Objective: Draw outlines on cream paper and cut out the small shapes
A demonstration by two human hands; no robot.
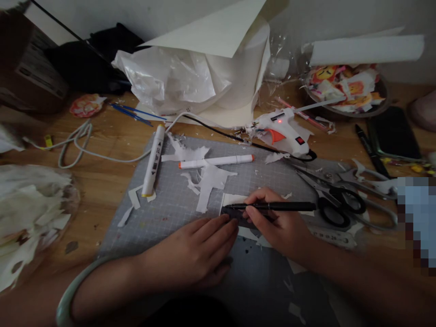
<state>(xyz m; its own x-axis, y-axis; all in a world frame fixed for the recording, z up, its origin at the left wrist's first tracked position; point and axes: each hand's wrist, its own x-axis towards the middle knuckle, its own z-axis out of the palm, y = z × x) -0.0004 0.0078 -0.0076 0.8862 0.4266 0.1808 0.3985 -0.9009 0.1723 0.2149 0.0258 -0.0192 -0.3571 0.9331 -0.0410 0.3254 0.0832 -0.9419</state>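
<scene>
My right hand [279,222] is closed around a black pen [286,206], held nearly level with its tip pointing left. The tip is at a small white paper piece [235,199] with a dark area below its upper edge. My left hand [209,243] lies with its fingers stretched side by side, fingertips at the left edge of that dark area; its thumb is mostly hidden. Both hands rest over a grey cutting mat [170,206]. Just above them are torn paper scraps [211,184] and a white marker with orange ends [218,161].
To the right lie black-handled scissors [335,206], metal pliers [368,181] and a ruler [335,238]. A glue gun [286,131] with a lit red light lies behind, its cord trailing left. Another marker [153,161], a scrap-filled bowl [378,106] and a plastic bag [170,77] surround the mat.
</scene>
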